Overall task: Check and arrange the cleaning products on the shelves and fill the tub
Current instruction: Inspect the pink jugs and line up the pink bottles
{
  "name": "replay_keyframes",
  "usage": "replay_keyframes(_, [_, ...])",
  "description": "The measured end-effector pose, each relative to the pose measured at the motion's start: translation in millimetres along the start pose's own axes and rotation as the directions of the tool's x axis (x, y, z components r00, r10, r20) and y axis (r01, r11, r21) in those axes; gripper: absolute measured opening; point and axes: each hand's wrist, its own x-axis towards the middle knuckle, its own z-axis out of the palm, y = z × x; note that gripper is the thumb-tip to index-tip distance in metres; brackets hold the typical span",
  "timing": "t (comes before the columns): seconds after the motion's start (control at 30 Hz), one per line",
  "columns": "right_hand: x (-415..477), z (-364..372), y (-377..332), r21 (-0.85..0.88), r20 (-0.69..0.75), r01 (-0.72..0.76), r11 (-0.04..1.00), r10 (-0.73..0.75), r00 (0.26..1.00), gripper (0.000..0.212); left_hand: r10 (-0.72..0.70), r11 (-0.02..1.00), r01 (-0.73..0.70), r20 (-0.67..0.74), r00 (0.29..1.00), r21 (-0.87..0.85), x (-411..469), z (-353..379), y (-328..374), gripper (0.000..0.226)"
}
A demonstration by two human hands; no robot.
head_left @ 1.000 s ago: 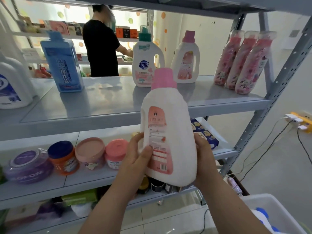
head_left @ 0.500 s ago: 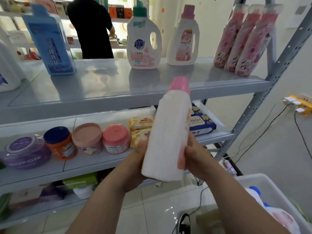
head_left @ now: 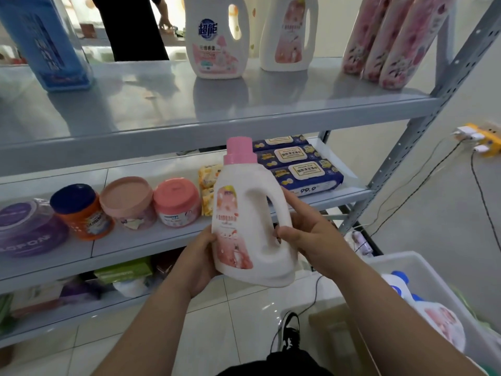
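I hold a white detergent bottle (head_left: 252,221) with a pink cap and a pink front label upright in front of the grey shelves (head_left: 217,115). My left hand (head_left: 199,260) cups its lower left side and base. My right hand (head_left: 309,234) grips the handle side, thumb curled at the handle opening. At the lower right stands a white tub (head_left: 433,270) that holds a blue-capped bottle (head_left: 398,286) and a pink-labelled refill pouch (head_left: 439,324).
The top shelf carries a blue bottle (head_left: 46,44), two white detergent bottles (head_left: 217,39) and three pink refill pouches (head_left: 390,42). The middle shelf has several jars (head_left: 127,203), soap bars and wipe packs (head_left: 301,165). Cables and a yellow power strip (head_left: 479,137) lie on the floor at right. A person stands behind the shelves.
The bottle has been turned in my hands from its back label, past its narrow side, to its front with the handle facing right. It also sits lower, and my view has tilted down.
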Motion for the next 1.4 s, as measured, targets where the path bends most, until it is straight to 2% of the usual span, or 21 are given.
replay_keyframes(0.07, [3,0,-1,-0.003,-0.02,-0.013,1.0,0.013,1.0,0.075,0.002,1.0,-0.002,-0.004,1.0,-0.023,1,-1,0,0.042])
replay_keyframes(0.17, [9,-2,2,0.087,-0.175,-0.026,0.996,0.041,0.984,0.062,0.032,0.996,-0.027,0.058,0.998,-0.085,2,-7,1,0.041])
replay_keyframes(0.3, [21,-9,13,0.192,-0.407,-0.047,0.98,0.123,0.905,0.044,0.079,0.98,-0.026,0.269,0.96,-0.196,-5,-1,14,0.04])
replay_keyframes(0.43, [21,-17,26,0.341,-0.501,-0.093,0.936,0.264,0.824,0.041,0.088,0.981,0.004,0.463,0.882,-0.194,-11,20,17,0.08])
replay_keyframes(0.53, [20,-22,29,0.385,-0.52,-0.06,0.921,0.27,0.81,0.039,0.076,0.991,-0.004,0.535,0.841,-0.134,-16,36,19,0.085])
replay_keyframes(0.6, [18,-24,27,0.375,-0.528,-0.053,0.926,0.261,0.808,0.035,0.064,0.994,-0.009,0.535,0.842,-0.105,-18,41,22,0.086])
replay_keyframes(0.73, [16,-30,18,0.332,-0.542,-0.022,0.943,0.21,0.814,0.04,0.064,0.998,-0.059,0.444,0.894,-0.024,-15,43,28,0.09])
replay_keyframes(0.83, [14,-33,-1,0.339,-0.565,0.077,0.938,0.137,0.814,0.038,0.13,0.979,-0.174,0.33,0.935,0.106,-16,49,40,0.093])
replay_keyframes(0.9, [16,-34,-20,0.305,-0.577,0.155,0.94,0.053,0.815,0.038,0.228,0.927,-0.29,0.256,0.939,0.238,-18,55,53,0.089])
replay_keyframes(1.0, [23,-39,-52,0.228,-0.562,0.25,0.941,-0.082,0.823,0.04,0.389,0.828,-0.435,0.198,0.9,0.355,-20,65,78,0.075])
replay_keyframes(1.07, [30,-45,-71,0.151,-0.533,0.288,0.946,-0.168,0.83,0.041,0.49,0.773,-0.519,0.175,0.854,0.366,-19,76,97,0.061])
replay_keyframes(1.13, [38,-54,-87,0.002,-0.483,0.3,0.954,-0.262,0.835,0.045,0.56,0.736,-0.585,0.178,0.809,0.341,-15,86,114,0.055])
replay_keyframes(1.3, [66,-88,-130,-0.307,-0.326,0.297,0.904,-0.393,0.86,0.065,0.653,0.591,-0.656,0.199,0.73,0.47,11,111,155,0.059])
replay_keyframes(1.4, [90,-110,-156,-0.4,-0.332,0.292,0.869,-0.434,0.837,0.075,0.717,0.446,-0.665,0.206,0.666,0.599,35,132,177,0.06])
